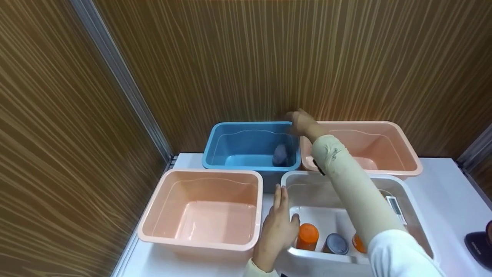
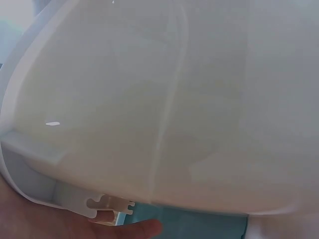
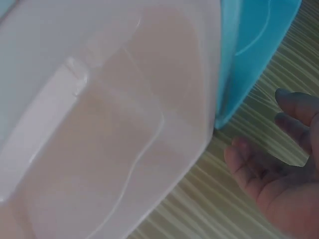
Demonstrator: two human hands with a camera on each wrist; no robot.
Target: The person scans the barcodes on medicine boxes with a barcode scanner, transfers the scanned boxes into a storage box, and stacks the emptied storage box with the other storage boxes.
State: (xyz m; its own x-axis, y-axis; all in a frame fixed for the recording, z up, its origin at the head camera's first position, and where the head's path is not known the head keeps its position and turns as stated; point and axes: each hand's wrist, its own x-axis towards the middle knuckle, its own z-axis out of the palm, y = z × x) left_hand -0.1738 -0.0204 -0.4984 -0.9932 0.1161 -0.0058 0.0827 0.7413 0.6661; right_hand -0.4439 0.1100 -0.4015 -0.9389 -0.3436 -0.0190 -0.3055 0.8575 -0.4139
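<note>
My right hand (image 1: 301, 122), blurred in the head view, is above the back rims where the blue bin (image 1: 251, 168) and a pink bin (image 1: 407, 161) meet. In the right wrist view its fingers (image 3: 249, 164) are spread and hold nothing. A blurred greyish rounded thing (image 1: 280, 154) is inside the blue bin at its right side; its kind cannot be told. My left hand (image 1: 280, 227) rests at the left rim of the white bin (image 1: 407, 192), fingers straight and thumb over the edge. In that bin are an orange-capped jar (image 1: 307, 234) and a grey-lidded jar (image 1: 336, 244).
Another pink bin (image 1: 219, 221) stands front left on the white table. Partly behind my right arm, the white bin also holds an orange item (image 1: 358, 243) and a white device with a display (image 1: 396, 207). A dark object (image 1: 478, 248) sits at the right edge. Wood-patterned walls enclose the table.
</note>
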